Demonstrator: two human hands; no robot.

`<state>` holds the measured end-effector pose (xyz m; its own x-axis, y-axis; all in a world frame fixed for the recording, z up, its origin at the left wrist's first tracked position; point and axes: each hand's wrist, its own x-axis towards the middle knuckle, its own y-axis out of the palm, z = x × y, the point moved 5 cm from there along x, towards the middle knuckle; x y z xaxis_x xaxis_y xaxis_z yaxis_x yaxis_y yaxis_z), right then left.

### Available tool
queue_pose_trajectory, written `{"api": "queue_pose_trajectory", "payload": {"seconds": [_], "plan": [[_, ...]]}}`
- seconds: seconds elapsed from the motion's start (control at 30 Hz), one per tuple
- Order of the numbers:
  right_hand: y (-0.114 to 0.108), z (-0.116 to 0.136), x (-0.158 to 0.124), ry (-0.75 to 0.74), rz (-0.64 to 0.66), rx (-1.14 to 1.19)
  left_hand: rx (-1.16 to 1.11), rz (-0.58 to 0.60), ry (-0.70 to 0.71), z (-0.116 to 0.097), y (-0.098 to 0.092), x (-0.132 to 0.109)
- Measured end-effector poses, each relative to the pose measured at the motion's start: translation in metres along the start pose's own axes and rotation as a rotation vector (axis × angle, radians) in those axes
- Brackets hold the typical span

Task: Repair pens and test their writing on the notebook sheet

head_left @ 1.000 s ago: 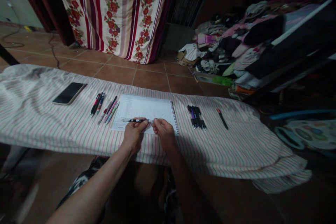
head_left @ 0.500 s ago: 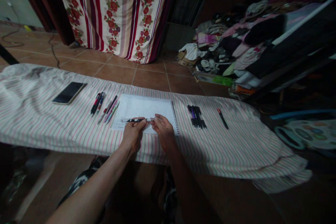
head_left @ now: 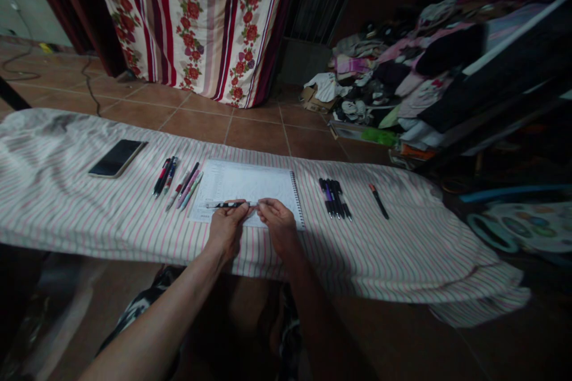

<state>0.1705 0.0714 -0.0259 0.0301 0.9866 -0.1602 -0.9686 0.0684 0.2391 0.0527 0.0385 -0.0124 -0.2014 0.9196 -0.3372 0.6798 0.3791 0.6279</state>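
Note:
Above the near part of a spiral notebook (head_left: 250,181), a black and white pen (head_left: 231,205) lies crosswise in my fingers. My left hand (head_left: 227,227) is closed round its barrel, with the thumb along the near side. At the pen's right end, the thumb and fingers of my right hand (head_left: 277,220) are pinched together; whatever small part they grip there is mostly hidden. Left of the notebook lie several pens (head_left: 190,186), and beyond them another group of pens (head_left: 165,177). To its right is a row of black and purple pens (head_left: 333,197).
A striped cloth (head_left: 402,256) covers the low table. On it lie a phone (head_left: 117,158) at the left and an orange-and-black pen (head_left: 379,200) at the right. A flowered curtain (head_left: 192,24) hangs beyond, and piled clothes (head_left: 402,65) fill the back right.
The fingers of my right hand have drawn in and closed more tightly at the pen's right end. My left hand and the pen stay almost where they were.

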Motion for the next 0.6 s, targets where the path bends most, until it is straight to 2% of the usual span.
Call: {"api": "queue_pose_trajectory", "payload": {"seconds": [0.27, 0.6], "plan": [[0.0031, 0.0056, -0.0051, 0.053, 0.025, 0.074, -0.013, -0.004, -0.010, -0.0001, -0.0011, 0.0024], [-0.0002, 0.0028, -0.0017, -0.012, -0.023, -0.041, -0.019, -0.006, -0.025, 0.0009, 0.0021, -0.0015]]}}
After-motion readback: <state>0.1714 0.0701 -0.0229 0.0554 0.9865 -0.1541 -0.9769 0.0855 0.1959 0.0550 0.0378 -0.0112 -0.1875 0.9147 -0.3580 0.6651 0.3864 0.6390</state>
